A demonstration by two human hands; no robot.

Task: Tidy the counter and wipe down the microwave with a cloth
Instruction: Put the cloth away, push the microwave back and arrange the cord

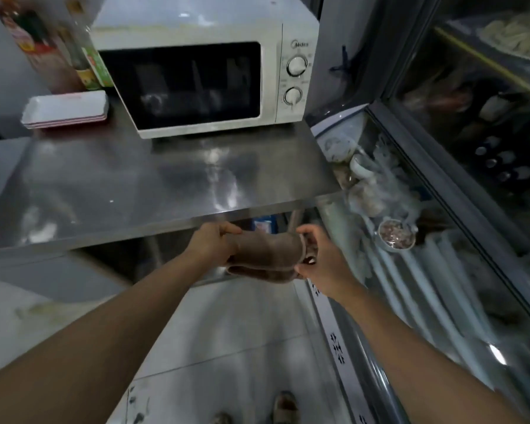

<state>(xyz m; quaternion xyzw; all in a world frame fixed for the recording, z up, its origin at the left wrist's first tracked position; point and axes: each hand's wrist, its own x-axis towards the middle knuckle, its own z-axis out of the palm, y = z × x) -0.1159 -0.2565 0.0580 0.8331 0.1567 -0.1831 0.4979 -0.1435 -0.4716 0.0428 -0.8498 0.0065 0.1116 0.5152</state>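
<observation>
- Head view: both hands are held out in front of the steel desk (153,179), just below its front edge, with a brown cloth (266,255) stretched between them.
- The left hand (210,244) grips one end of the cloth, fingers (227,229) curled over the top; the right hand (322,258) pinches the other end, thumb and fingers clamped on the fabric. The cloth looks rolled or bunched, possibly being wrung or folded; I cannot tell which.
- The white microwave (205,78) sits at the back of the desk, door closed, well apart from the cloth and not yet touched by it.
- Left of the microwave, a stack of shallow white trays (65,108) lies on the desk, with bottles (58,41) standing behind them, close to the microwave's side.
- To the right stands a glass-fronted chiller (441,209) holding bowls and wrapped food.
- Risks, as I judge them: a wet cloth could drip onto the floor underfoot and make it slippery; wiping the microwave's left side could knock over the nearby bottles; a bunched cloth would clean poorly unless opened out; rubbing across the dials (296,66) could turn one by accident.
</observation>
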